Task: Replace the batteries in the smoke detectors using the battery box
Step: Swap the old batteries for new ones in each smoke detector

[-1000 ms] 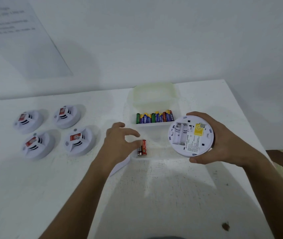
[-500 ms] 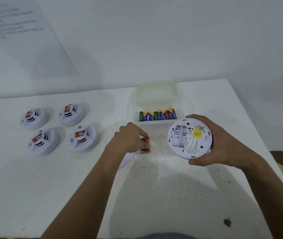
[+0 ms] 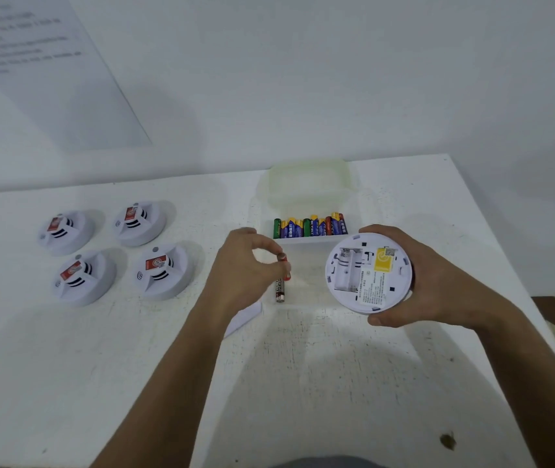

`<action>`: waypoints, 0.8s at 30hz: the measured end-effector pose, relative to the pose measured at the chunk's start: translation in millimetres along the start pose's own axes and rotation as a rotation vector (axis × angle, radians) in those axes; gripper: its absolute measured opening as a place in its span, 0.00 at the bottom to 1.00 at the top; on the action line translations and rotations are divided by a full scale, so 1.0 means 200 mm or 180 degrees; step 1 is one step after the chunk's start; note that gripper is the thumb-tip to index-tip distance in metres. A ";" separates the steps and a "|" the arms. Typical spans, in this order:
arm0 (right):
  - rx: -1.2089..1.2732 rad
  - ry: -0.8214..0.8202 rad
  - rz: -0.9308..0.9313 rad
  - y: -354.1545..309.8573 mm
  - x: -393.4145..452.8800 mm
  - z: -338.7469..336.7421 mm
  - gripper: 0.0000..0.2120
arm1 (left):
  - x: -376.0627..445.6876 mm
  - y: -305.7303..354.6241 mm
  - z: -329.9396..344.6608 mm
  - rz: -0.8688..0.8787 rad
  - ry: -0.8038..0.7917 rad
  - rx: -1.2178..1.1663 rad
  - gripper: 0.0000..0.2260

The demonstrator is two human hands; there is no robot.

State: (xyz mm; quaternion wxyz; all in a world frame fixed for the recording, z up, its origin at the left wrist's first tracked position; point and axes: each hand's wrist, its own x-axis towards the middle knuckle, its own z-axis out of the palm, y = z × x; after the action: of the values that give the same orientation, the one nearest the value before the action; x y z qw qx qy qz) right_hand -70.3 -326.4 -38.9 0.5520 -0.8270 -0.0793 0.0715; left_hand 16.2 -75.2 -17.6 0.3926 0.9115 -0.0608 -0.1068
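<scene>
Left hand (image 3: 245, 268) curled, fingertips pinching a red battery (image 3: 284, 265) (a second battery (image 3: 280, 291) lying below), right hand (image 3: 438, 282) gripping an upturned smoke detector (image 3: 369, 273), battery bay empty

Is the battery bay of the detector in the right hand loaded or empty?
Empty: the open bay on the detector held by the right hand shows bare white slots and metal contacts, no cells.
</scene>
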 end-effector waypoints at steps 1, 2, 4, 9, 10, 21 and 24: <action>-0.0003 0.0011 -0.0014 -0.01 0.01 0.00 0.47 | -0.02 0.03 -0.03 0.0132 0.0133 -0.0097 0.07; 0.0012 0.0032 -0.0036 -0.01 0.01 0.01 0.47 | -0.04 0.05 -0.06 0.0275 0.0196 -0.0258 0.06; 0.0061 0.0035 -0.0102 -0.03 0.03 0.02 0.47 | -0.07 0.12 -0.10 0.0409 0.0023 -0.0664 0.04; 0.0076 -0.0051 -0.0241 -0.05 0.09 0.07 0.48 | -0.12 0.19 -0.02 0.0590 -0.0464 -0.0338 0.07; 0.0056 -0.0041 -0.0264 -0.05 0.10 0.08 0.49 | -0.13 0.19 0.00 0.0619 -0.0442 -0.0262 0.08; 0.0091 0.0080 -0.0243 -0.04 0.12 0.11 0.49 | -0.15 0.15 0.05 0.0897 -0.0351 0.0454 0.13; 0.0244 0.0046 -0.0234 -0.04 0.10 0.08 0.48 | -0.14 0.12 0.00 0.0538 -0.0850 0.0049 0.18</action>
State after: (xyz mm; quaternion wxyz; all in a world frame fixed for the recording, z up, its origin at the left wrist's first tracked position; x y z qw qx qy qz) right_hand -54.6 -304.0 -38.4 0.5861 -0.8023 -0.1028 0.0482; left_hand -12.5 -86.8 3.8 0.3816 0.8838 -0.1898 -0.1931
